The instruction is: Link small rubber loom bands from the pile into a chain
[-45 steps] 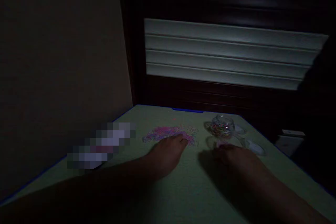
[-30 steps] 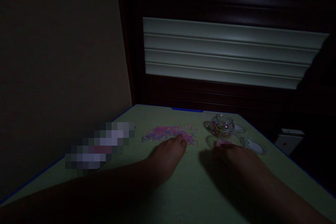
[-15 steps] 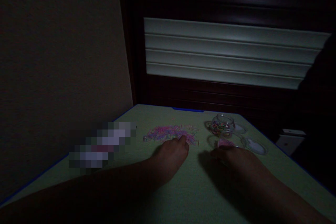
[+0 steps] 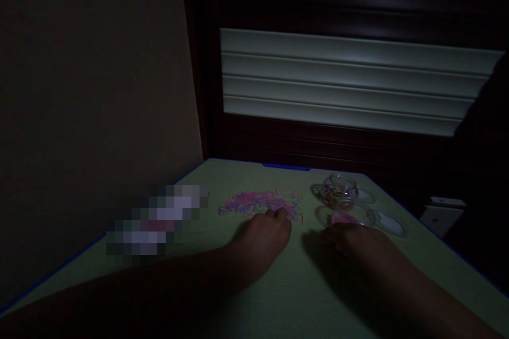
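Note:
A loose pile of thin pink, purple and green rubber bands [image 4: 258,202] lies on the pale green table. My left hand [image 4: 268,235] rests at the near right edge of that pile, fingers curled together; whatever is between the fingertips is hidden. My right hand [image 4: 358,243] grips the near side of a clear jar [image 4: 356,209], which leans with its mouth up and has pink bands inside. Just behind it, another clear jar [image 4: 338,188] stands upright, partly filled with multicoloured bands.
Two round lids, a nearer one [image 4: 390,223] and a farther one [image 4: 366,196], lie right of the jars. A blurred-out object [image 4: 159,220] sits on the left. The table [image 4: 286,296] has a blue edge; a wall stands to its left. A white box [image 4: 441,217] is beyond the right edge.
My left hand has shifted slightly right and towards me, its fingers now more curled at the pile's edge. My right hand stays at the clear jar.

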`<state>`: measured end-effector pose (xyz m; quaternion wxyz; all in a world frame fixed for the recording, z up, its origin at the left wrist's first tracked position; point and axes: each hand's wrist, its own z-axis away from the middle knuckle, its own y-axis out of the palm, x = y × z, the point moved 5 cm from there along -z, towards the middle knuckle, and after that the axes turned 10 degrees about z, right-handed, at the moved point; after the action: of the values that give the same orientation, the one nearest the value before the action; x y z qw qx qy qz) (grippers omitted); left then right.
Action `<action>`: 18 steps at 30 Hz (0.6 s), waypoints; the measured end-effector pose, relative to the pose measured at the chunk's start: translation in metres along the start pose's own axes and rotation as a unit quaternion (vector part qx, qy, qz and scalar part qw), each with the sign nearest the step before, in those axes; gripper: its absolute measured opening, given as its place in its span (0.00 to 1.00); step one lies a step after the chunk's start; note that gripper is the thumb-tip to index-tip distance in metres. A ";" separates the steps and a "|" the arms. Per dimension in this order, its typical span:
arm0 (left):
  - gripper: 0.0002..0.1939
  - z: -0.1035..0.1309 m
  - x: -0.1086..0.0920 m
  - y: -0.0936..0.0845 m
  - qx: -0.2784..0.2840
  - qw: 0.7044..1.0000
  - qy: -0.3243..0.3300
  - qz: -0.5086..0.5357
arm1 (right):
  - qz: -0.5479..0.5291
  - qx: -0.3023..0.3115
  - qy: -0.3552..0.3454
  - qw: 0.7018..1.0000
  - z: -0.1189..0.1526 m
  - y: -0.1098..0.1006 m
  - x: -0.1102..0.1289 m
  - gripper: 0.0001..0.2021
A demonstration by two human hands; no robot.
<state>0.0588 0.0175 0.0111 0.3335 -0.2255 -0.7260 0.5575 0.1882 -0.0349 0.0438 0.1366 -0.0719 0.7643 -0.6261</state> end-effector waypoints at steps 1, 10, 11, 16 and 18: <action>0.11 0.000 0.000 0.000 0.000 1.000 -0.001 0.004 | -0.002 0.001 0.001 1.000 0.000 0.000 0.000 0.11; 0.14 -0.001 0.003 0.004 0.004 0.999 0.016 0.031 | -0.010 -0.001 0.000 1.000 0.000 0.001 0.000 0.11; 0.14 -0.001 0.003 0.004 0.003 0.999 0.016 0.030 | -0.010 0.000 -0.002 1.000 0.000 0.001 0.001 0.11; 0.14 0.000 0.002 0.001 0.008 0.999 0.025 0.028 | -0.023 0.004 -0.007 1.000 0.000 -0.002 0.002 0.11; 0.13 0.001 0.002 -0.002 0.010 0.999 0.027 0.028 | -0.026 0.005 -0.007 1.000 0.000 -0.003 0.003 0.11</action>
<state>0.0571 0.0175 0.0131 0.3390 -0.2574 -0.7047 0.5676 0.1854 -0.0366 0.0460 0.1259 -0.0954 0.7581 -0.6327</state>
